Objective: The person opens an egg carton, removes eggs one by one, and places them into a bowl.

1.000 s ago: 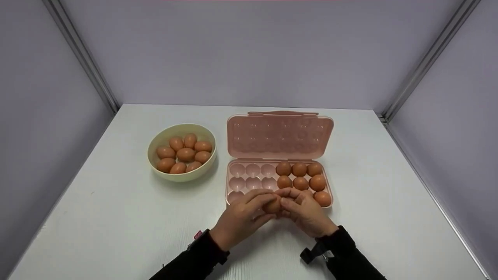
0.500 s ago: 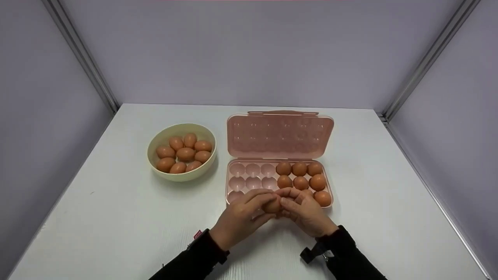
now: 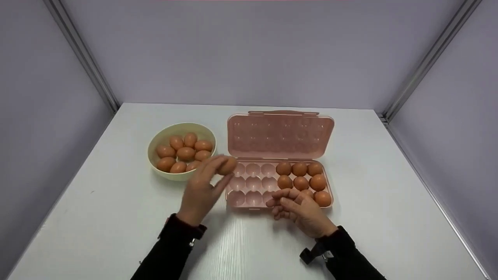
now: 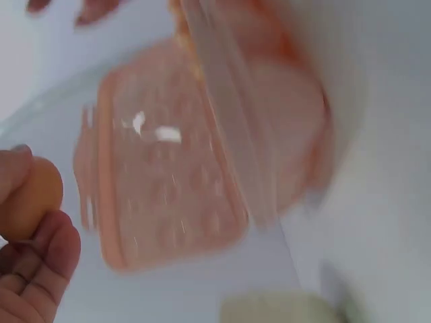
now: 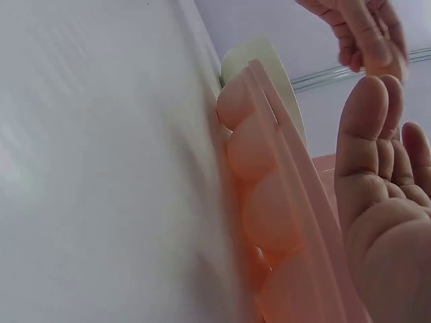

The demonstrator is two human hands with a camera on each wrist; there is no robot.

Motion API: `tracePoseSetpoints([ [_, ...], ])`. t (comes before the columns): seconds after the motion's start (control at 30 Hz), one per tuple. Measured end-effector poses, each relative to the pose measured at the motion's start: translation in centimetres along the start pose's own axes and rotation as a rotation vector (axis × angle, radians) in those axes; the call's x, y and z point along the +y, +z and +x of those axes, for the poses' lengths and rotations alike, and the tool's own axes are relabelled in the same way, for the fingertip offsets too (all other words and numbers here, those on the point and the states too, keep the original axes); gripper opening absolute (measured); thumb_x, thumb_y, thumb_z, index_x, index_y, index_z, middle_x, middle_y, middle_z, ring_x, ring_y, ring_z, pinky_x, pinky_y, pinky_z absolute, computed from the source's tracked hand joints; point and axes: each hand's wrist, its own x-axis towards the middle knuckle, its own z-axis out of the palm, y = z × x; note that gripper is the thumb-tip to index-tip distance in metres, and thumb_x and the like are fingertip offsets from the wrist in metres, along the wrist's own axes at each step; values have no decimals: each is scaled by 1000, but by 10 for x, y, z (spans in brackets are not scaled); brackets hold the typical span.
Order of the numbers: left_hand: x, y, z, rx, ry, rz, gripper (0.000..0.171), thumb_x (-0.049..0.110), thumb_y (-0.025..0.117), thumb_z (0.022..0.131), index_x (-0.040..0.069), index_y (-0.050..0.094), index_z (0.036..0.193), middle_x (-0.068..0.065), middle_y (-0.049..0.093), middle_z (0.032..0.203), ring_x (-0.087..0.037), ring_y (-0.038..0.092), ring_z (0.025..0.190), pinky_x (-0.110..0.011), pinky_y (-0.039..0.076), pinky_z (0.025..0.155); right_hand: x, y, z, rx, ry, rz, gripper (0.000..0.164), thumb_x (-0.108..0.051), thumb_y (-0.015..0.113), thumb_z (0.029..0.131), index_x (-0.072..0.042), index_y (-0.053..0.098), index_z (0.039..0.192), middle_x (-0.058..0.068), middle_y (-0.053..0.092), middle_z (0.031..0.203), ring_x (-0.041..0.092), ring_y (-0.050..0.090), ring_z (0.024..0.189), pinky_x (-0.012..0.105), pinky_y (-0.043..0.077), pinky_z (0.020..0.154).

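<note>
My left hand (image 3: 201,189) pinches a brown egg (image 3: 227,166) between thumb and fingers, above the gap between the bowl and the egg carton. In the left wrist view the same egg (image 4: 32,198) shows at the left edge, held at the fingertips. My right hand (image 3: 305,210) hovers over the front of the pink egg carton (image 3: 253,209), fingers loosely bent and apart, holding nothing. Brown eggs (image 3: 300,182) fill cups on the carton's right side; the right hand partly hides the front row. Visible cups on the left side hold no eggs.
A pale green bowl (image 3: 153,140) with several brown eggs (image 3: 185,154) stands left of the carton. The carton's lid (image 3: 280,136) stands raised at the back. Grey panels (image 3: 249,54) enclose the white table (image 3: 97,217) at the back and sides.
My left hand has carried the egg from beside the right hand leftward and away from me, towards the bowl. The right hand stays in place, its fingers now apart from the egg.
</note>
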Motion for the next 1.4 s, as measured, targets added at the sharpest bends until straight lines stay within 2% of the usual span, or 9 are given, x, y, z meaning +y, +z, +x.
tracePoseSetpoints([
  [0.13, -31, -17, 2, 92, -174, 101, 45, 7, 89, 85, 1, 70, 126, -14, 75, 122, -29, 71, 111, -40, 58, 97, 2, 0, -2, 8, 13, -24, 26, -14, 53, 112, -3, 61, 133, 3, 77, 122, 11, 73, 101, 29, 62, 92],
  [0.23, -46, -26, 0, 94, -304, 127, 47, 7, 90, 85, -1, 70, 126, -18, 75, 121, -34, 71, 110, -46, 58, 95, 3, 0, -2, 9, 15, -36, 25, -14, 53, 111, -4, 61, 133, 3, 76, 123, 11, 73, 101, 29, 62, 92],
  [0.37, -56, -32, -3, 18, -434, 126, 47, 9, 91, 85, 1, 71, 126, -20, 75, 118, -36, 69, 108, -50, 56, 96, 5, 1, -2, 8, 11, -36, 24, -14, 54, 111, -6, 63, 132, 4, 76, 123, 12, 72, 100, 29, 62, 91],
  [0.43, -60, -33, -3, -33, -488, 99, 44, 9, 90, 85, 3, 72, 124, -18, 75, 116, -35, 68, 109, -49, 55, 97, 5, 2, -2, 6, 9, -32, 25, -14, 54, 111, -5, 63, 133, 4, 77, 123, 12, 72, 100, 28, 61, 91],
  [0.57, -67, -36, -2, -150, -599, 82, 39, 14, 88, 88, 10, 71, 123, -14, 76, 108, -31, 70, 102, -47, 56, 92, 6, 3, -1, -2, 14, -33, 29, -15, 54, 112, 0, 60, 136, 4, 76, 123, 12, 73, 100, 28, 62, 91],
  [0.73, -70, -39, 0, -271, -660, 139, 41, 29, 83, 95, 14, 67, 129, -16, 76, 101, -33, 69, 90, -49, 54, 82, 6, 5, 0, -3, 27, -52, 31, -16, 54, 112, 2, 59, 137, 4, 76, 123, 12, 73, 101, 29, 62, 92],
  [0.97, -68, -38, 8, -312, -727, 159, 45, 42, 76, 99, 13, 68, 132, -17, 78, 113, -40, 72, 103, -56, 54, 93, 7, 5, -1, -1, 27, -50, 34, -16, 54, 112, 5, 58, 138, 4, 76, 122, 12, 73, 100, 29, 62, 91],
  [1.17, -70, -33, 20, -308, -771, 209, 40, 53, 78, 94, 17, 76, 112, -10, 79, 99, -32, 71, 91, -48, 52, 82, 8, 5, -1, 9, 45, -73, 40, -19, 55, 112, 9, 55, 141, 4, 76, 122, 12, 73, 100, 30, 62, 92],
  [1.4, -76, -21, 31, -314, -841, 252, 33, 52, 75, 91, 19, 75, 87, -2, 64, 82, -26, 62, 84, -38, 38, 74, 8, 4, 0, 14, 43, -100, 41, -18, 54, 112, 12, 53, 141, 5, 76, 122, 12, 73, 101, 30, 62, 91],
])
